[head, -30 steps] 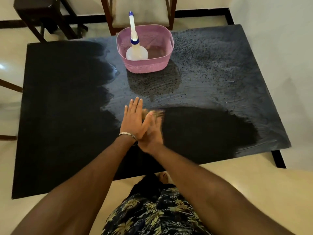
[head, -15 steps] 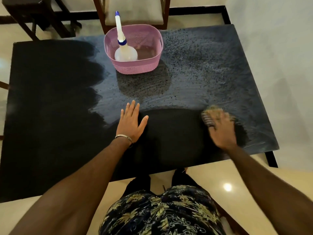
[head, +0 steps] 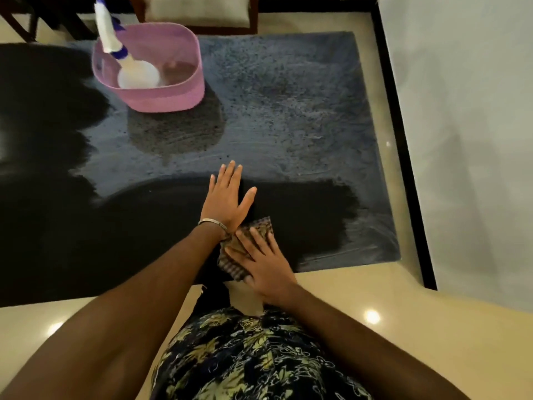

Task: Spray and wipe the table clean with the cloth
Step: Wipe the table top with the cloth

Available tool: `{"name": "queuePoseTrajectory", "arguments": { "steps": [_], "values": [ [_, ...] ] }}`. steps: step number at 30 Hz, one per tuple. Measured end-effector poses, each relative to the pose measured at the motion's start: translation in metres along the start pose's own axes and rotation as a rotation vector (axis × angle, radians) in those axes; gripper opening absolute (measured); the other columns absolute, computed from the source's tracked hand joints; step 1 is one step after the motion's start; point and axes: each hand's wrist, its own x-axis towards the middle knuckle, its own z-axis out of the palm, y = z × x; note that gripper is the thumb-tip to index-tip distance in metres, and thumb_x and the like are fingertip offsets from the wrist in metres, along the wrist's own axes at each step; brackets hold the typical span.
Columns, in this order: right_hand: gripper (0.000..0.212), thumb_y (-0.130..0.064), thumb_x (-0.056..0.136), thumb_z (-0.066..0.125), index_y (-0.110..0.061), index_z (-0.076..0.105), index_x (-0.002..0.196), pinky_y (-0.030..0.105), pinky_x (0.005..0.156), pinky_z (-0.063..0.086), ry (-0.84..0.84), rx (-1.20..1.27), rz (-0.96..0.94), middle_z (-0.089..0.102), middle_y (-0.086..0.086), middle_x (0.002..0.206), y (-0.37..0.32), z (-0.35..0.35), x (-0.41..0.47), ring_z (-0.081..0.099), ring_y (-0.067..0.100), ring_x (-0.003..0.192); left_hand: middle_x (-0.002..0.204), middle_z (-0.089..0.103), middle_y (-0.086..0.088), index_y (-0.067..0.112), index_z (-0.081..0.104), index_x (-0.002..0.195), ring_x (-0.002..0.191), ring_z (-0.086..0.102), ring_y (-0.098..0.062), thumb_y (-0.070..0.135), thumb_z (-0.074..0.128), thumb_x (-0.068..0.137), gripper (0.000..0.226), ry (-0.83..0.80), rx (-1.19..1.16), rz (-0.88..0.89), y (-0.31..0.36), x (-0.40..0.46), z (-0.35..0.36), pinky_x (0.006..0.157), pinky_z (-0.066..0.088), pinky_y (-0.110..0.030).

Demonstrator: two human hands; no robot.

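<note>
The black table (head: 302,116) is misted grey with spray over its far and right parts, while the near strip looks dark. My right hand (head: 261,262) presses flat on a brown checked cloth (head: 230,264) at the table's near edge. Just beyond it, my left hand (head: 226,200) lies flat on the table with fingers spread, empty, a bracelet on its wrist. A white spray bottle (head: 135,75) with a blue collar leans inside a pink basket (head: 173,98) at the far left.
A wooden chair (head: 199,11) with a pale cushion stands behind the table's far edge. A white wall (head: 467,111) rises close on the right. Cream floor tiles (head: 403,313) lie below the table's near edge.
My right hand has swept the cloth from the table's right side back to the left, to the near edge beside my left wrist. My left hand stays planted.
</note>
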Motion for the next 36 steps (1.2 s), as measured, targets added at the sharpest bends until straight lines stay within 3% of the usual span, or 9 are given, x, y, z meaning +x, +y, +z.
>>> {"name": "queuePoseTrajectory", "arguments": {
  "steps": [2, 7, 10, 12, 16, 19, 29, 31, 36],
  "values": [
    [0.079, -0.042, 0.083, 0.046, -0.043, 0.014, 0.156, 0.056, 0.122, 0.002, 0.029, 0.01, 0.068, -0.001, -0.002, 0.167, 0.044, 0.011, -0.038, -0.005, 0.029, 0.153, 0.163, 0.004, -0.003, 0.015, 0.013, 0.154, 0.15, -0.005, -0.019, 0.053, 0.028, 0.099, 0.069, 0.02, -0.02, -0.007, 0.019, 0.001, 0.011, 0.121, -0.003, -0.041],
    [0.072, -0.039, 0.089, 0.039, -0.038, 0.014, 0.157, 0.059, 0.12, 0.013, 0.16, 0.099, 0.659, 0.007, 0.007, 0.167, 0.168, -0.007, -0.121, 0.001, 0.032, 0.153, 0.163, 0.003, -0.003, 0.015, 0.012, 0.154, 0.15, -0.005, -0.019, 0.052, 0.028, 0.099, 0.068, 0.023, 0.007, 0.001, 0.051, 0.002, 0.029, 0.121, -0.004, -0.042],
    [0.069, -0.041, 0.091, 0.035, -0.033, 0.019, 0.157, 0.062, 0.119, 0.011, 0.211, 0.158, 0.843, 0.012, 0.01, 0.166, 0.174, -0.011, -0.12, 0.004, 0.038, 0.152, 0.163, 0.004, -0.003, 0.015, 0.012, 0.154, 0.15, -0.005, -0.019, 0.052, 0.027, 0.099, 0.068, 0.015, 0.02, 0.001, 0.063, 0.004, 0.033, 0.121, -0.004, -0.043],
    [0.072, -0.039, 0.09, 0.04, -0.033, 0.017, 0.158, 0.064, 0.119, 0.006, 0.213, 0.16, 0.822, 0.008, 0.01, 0.166, 0.139, -0.005, -0.103, 0.0, 0.04, 0.152, 0.163, 0.004, -0.003, 0.015, 0.012, 0.154, 0.15, -0.005, -0.019, 0.052, 0.027, 0.099, 0.068, 0.014, 0.025, 0.005, 0.07, 0.005, 0.036, 0.121, -0.004, -0.043],
    [0.071, -0.045, 0.091, 0.039, -0.038, 0.014, 0.157, 0.063, 0.119, 0.003, 0.088, 0.119, 0.331, 0.0, 0.004, 0.167, 0.055, 0.014, -0.076, -0.007, 0.036, 0.152, 0.163, 0.002, -0.002, 0.015, 0.01, 0.155, 0.15, -0.006, -0.018, 0.054, 0.025, 0.099, 0.07, -0.021, 0.037, 0.041, 0.084, 0.013, 0.043, 0.121, -0.006, -0.041],
    [0.076, -0.043, 0.089, 0.049, -0.041, 0.012, 0.156, 0.059, 0.12, 0.005, 0.044, 0.026, 0.082, 0.006, 0.001, 0.167, 0.063, 0.017, -0.08, 0.002, 0.033, 0.153, 0.163, 0.002, -0.002, 0.015, 0.011, 0.155, 0.15, -0.006, -0.018, 0.053, 0.025, 0.099, 0.069, -0.029, 0.035, 0.08, 0.092, 0.019, 0.047, 0.121, -0.004, -0.042],
    [0.067, -0.042, 0.092, 0.027, -0.026, 0.022, 0.158, 0.058, 0.121, 0.013, 0.259, 0.296, 0.984, 0.014, 0.012, 0.165, 0.19, 0.005, -0.158, 0.003, 0.039, 0.152, 0.163, 0.004, -0.001, 0.015, 0.011, 0.154, 0.15, -0.006, -0.017, 0.052, 0.024, 0.099, 0.068, -0.061, 0.01, 0.147, 0.097, 0.024, 0.054, 0.121, -0.005, -0.042],
    [0.069, -0.044, 0.092, 0.027, -0.027, 0.019, 0.158, 0.055, 0.123, 0.003, 0.265, 0.254, 1.001, 0.009, 0.01, 0.166, 0.164, 0.004, -0.136, -0.001, 0.038, 0.152, 0.163, 0.003, -0.001, 0.015, 0.011, 0.155, 0.15, -0.006, -0.017, 0.053, 0.024, 0.099, 0.068, -0.071, 0.006, 0.15, 0.098, 0.024, 0.054, 0.121, -0.005, -0.042],
    [0.066, -0.044, 0.093, 0.032, -0.036, 0.016, 0.157, 0.048, 0.124, 0.0, 0.192, 0.196, 0.618, 0.002, -0.001, 0.165, 0.086, 0.005, -0.087, -0.008, 0.03, 0.153, 0.163, 0.003, 0.0, 0.015, 0.01, 0.155, 0.149, -0.007, -0.016, 0.052, 0.025, 0.099, 0.068, -0.092, 0.001, 0.186, 0.106, 0.03, 0.054, 0.121, -0.005, -0.04]
  ]
}}
